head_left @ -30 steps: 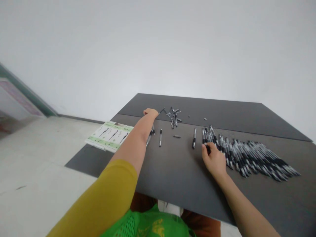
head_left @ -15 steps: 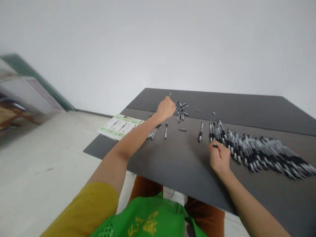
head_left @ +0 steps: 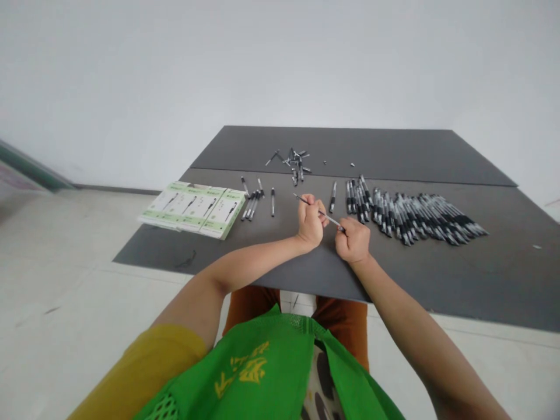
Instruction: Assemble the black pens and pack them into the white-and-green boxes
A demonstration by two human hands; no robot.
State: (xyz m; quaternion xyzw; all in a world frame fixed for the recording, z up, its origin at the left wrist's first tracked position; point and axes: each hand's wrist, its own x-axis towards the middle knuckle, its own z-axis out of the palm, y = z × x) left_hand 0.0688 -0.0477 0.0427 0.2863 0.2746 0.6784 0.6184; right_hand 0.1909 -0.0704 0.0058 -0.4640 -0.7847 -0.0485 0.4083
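Both hands are now meeting over the near middle of the dark desk [head_left: 271, 262], where a second ago they were working well apart: the left hand [head_left: 310, 223] was reaching out to the far scatter of small parts [head_left: 294, 158], and the right hand [head_left: 353, 240] was resting at the near end of the long row of pens [head_left: 415, 217]. The left hand's grip is closing around a thin refill [head_left: 315, 209], whose far end is sticking out up and to the left of the fist; the right hand's grip is pinching what looks like a pen barrel [head_left: 340, 228] at the refill's other end, though most of it is hidden by the fingers. Judging by this, the picking-up part is finished and the two pieces are being brought together. The row of pens is lying just to the right of the hands, one single pen [head_left: 333, 197] is sitting apart at its left end, and a few more loose pens [head_left: 256, 198] are lying to the left, beside the green and white boxes [head_left: 192, 209] that are overhanging the desk's left edge. Nothing is lying between the hands and these things. A green bag [head_left: 262, 373] is sitting in the person's lap, below the desk's near edge.
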